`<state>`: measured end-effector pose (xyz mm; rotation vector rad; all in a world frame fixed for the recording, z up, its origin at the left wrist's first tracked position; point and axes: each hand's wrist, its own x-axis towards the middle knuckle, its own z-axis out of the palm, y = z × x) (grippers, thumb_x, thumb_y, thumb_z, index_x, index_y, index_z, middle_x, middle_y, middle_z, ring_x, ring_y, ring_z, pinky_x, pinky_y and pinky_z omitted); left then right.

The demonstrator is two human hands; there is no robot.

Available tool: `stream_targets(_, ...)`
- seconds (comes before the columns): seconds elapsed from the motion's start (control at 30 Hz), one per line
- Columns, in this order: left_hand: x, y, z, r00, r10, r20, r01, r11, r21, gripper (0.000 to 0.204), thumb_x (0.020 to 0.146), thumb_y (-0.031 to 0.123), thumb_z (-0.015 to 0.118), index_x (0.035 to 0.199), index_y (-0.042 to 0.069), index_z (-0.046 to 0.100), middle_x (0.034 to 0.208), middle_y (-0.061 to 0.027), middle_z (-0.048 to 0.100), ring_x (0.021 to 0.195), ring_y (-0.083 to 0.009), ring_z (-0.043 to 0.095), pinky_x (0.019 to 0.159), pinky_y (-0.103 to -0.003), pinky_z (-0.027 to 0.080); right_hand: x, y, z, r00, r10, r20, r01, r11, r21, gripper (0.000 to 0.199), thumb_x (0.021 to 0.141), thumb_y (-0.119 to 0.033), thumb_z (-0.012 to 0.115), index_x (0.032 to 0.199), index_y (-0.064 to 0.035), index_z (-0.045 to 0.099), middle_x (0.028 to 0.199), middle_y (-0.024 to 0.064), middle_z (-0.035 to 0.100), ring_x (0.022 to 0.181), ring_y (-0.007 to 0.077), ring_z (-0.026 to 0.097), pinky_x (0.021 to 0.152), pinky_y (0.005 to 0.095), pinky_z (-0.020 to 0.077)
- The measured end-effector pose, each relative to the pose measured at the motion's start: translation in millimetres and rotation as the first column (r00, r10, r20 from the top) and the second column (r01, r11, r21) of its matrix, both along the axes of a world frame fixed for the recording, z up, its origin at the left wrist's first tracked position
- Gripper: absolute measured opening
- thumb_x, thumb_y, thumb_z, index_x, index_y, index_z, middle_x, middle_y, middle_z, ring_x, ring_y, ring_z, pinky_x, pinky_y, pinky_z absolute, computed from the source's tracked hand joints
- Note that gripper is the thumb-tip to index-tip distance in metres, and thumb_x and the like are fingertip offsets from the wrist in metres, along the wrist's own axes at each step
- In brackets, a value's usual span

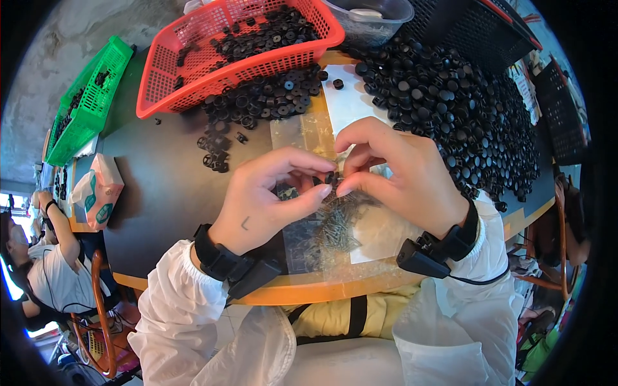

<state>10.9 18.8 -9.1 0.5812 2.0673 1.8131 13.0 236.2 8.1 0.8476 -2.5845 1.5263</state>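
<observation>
As the left hand (pixel 264 199) pinches a small black part (pixel 330 177), the right hand (pixel 400 177) hangs just beside it

Far over on the left, a co-worker (pixel 56 273) in a pale shirt has one arm forward, a dark band around the wrist. Next comes a green perforated basket (pixel 100 106) with black pieces inside, then a peach tissue pack (pixel 107 183); it carries teal printed patches, and any lettering is too small for me to read. A red perforated basket (pixel 241 69) holds black discs, with more rings and discs (pixel 248 103) strewn before it on the dark-topped table (pixel 174 161).

The left hand bears a short, dark, angled mark on its back and a black strapped device (pixel 225 260) at the wrist. Its thumb and forefinger are closed on the part, above a pile of thin metal pins (pixel 338 228). Opposite, the right thumb and forefinger tips stand apart; whether a pin is caught among those fingers, I can't tell.

A white sheet (pixel 341 96) runs beneath, and a clear plastic tub (pixel 376 27) sits behind. Farther right spreads a huge heap of round black caps (pixel 444 96), backed by a black crate (pixel 473 29). Beyond lie papers (pixel 524 87) whose print is too small to read, near a second black crate (pixel 563 122).
</observation>
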Motion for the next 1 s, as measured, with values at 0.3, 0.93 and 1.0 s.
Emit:
stream_targets(0.3,-2.9,-2.9,-1.2,0.985,-0.021,-0.169,0.005,0.996,-0.092,0.026,0.081,-0.001,0.071,0.106,-0.003,0.063,0.102,-0.0072,0.067,0.088,-0.0105,0.061,0.079,-0.026,0.049,0.3,1.1,3.2,0.999,-0.002,0.034,-0.001,0.996,0.087,0.039,0.075,-0.007,0.077,0.108,-0.0049,0.056,0.080,0.0068,0.069,0.077,0.0184,0.070,0.070,0.0275,0.0525)
stream_targets(0.93,-6.8,0.0,-4.6,0.992,0.128,-0.002,-0.127,0.984,0.125,0.023,0.085,0.001,0.069,0.107,-0.001,0.062,0.097,-0.0062,0.067,0.084,-0.0083,0.062,0.075,-0.021,0.049,27.2,101.6,105.8,0.864,-0.281,-0.418,0.333,0.941,0.056,0.018,0.090,-0.011,0.064,0.104,-0.0002,0.065,0.092,0.0060,0.065,0.079,0.0106,0.059,0.071,0.0236,0.0461)
stream_targets(1.0,-4.7,-6.4,-7.0,0.987,0.161,-0.027,-0.157,0.982,0.110,0.023,0.085,0.001,0.068,0.108,-0.001,0.061,0.096,-0.0055,0.067,0.084,-0.0081,0.062,0.076,-0.021,0.049,45.1,96.8,101.4,0.897,-0.252,-0.362,0.375,0.869,0.324,0.016,0.084,-0.009,0.068,0.100,-0.0023,0.068,0.089,0.0059,0.067,0.074,0.0114,0.059,0.065,0.0245,0.0462)
